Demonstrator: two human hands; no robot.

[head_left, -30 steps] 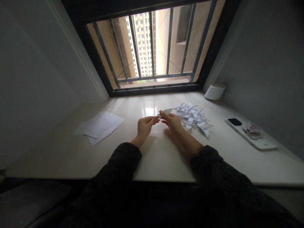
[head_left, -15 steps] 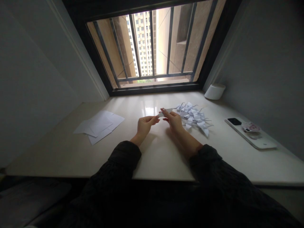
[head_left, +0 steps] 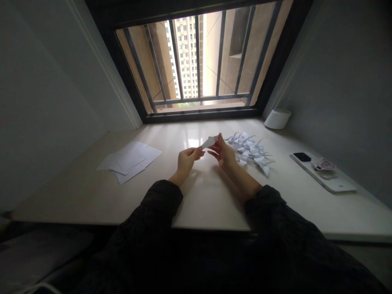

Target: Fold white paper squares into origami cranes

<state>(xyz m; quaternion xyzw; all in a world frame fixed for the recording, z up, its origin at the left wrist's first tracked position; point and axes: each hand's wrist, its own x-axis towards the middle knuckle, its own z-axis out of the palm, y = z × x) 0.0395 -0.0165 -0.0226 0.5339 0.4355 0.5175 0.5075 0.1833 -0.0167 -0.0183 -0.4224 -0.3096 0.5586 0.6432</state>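
Note:
Both my hands hold one small folded white paper piece (head_left: pixel 210 142) a little above the pale desk (head_left: pixel 208 196). My left hand (head_left: pixel 187 159) pinches its near left end with thumb and fingers closed. My right hand (head_left: pixel 224 152) grips its right end, fingers curled round it. Just right of my right hand lies a heap of several folded white paper cranes (head_left: pixel 251 151). A loose stack of flat white paper sheets (head_left: pixel 130 161) lies to the left of my left hand.
A white phone (head_left: pixel 323 176) with a round sticker lies at the right of the desk. A white cylindrical object (head_left: pixel 277 118) lies in the back right corner. A barred window (head_left: pixel 199 61) stands behind the desk, with grey walls on both sides.
The paper piece has tilted up at its far end and both hands have lifted slightly. The view has shifted a little to the right.

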